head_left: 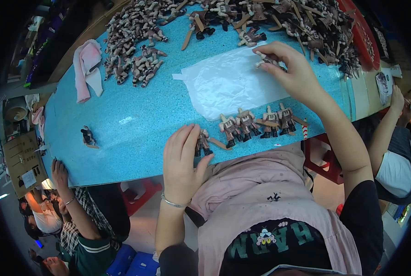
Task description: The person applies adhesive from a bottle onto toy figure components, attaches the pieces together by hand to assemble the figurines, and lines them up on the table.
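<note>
Head view: right hand (pixel 293 70) pinches a figure (pixel 268 59); left hand (pixel 179 157), thumb spread, partly hides another figure (pixel 202 143) near the tabletop's (pixel 132 138) near edge.

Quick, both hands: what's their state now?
Left hand: open, beside a standing-row figurine; contact can't be told.
Right hand: closed, pinching a small brown-and-pale piece.

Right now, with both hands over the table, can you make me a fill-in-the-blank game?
The speckled tabletop is coloured ____.
A small figure is pinched in the person's ____ hand.
The left hand partly hides one figure at the ____ end of the row.
The thin sheet is coloured ____.
Missing words: blue; right; left; white.
</note>
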The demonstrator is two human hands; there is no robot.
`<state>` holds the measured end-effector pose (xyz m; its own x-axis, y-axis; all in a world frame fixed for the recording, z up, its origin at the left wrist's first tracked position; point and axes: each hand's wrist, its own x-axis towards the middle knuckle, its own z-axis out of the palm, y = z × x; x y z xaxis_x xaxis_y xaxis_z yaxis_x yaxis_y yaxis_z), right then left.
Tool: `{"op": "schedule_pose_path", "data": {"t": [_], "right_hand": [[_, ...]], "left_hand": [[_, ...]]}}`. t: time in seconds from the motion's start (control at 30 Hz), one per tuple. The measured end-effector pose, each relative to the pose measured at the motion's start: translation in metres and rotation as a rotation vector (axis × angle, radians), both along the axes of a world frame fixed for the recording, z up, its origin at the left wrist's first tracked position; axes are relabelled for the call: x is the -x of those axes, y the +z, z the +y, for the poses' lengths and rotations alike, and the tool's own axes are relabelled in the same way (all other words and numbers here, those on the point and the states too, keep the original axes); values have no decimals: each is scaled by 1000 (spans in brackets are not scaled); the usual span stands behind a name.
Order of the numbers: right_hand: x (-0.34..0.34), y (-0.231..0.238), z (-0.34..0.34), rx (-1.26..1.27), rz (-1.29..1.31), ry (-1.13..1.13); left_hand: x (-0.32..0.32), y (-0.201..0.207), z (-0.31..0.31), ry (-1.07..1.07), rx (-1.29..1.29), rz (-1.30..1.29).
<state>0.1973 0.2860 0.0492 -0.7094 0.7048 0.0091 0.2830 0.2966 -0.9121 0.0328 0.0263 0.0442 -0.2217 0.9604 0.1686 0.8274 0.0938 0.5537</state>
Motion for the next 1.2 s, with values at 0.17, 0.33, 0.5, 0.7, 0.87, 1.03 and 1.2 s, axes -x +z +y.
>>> {"op": "schedule_pose_path", "data": {"t": [0.17, 0.33, 0.5, 0.7, 0.87, 1.03, 1.2], "right_hand": [[15, -4, -8, -433, -63, 149], [22, -9, -15, -567, -70, 210], [19, -4, -16, -586, -119, 218], [12, 23, -45, 140, 68, 107], [10, 43, -90, 778, -27, 246], [8, 33, -124, 990, -1, 273], [9, 23, -147, 269, 79, 420]], "left_hand": [[4, -2, -5, -11, -18, -62], [5, -4, -9, -12, -11, -86], [8, -5, -14, -36, -9, -89], [2, 4, -27, 38, -39, -255], [-6, 10, -28, 56, 47, -478], [-11, 10, -32, 92, 32, -599], [-11, 13, -31, 106, 65, -563]]}}
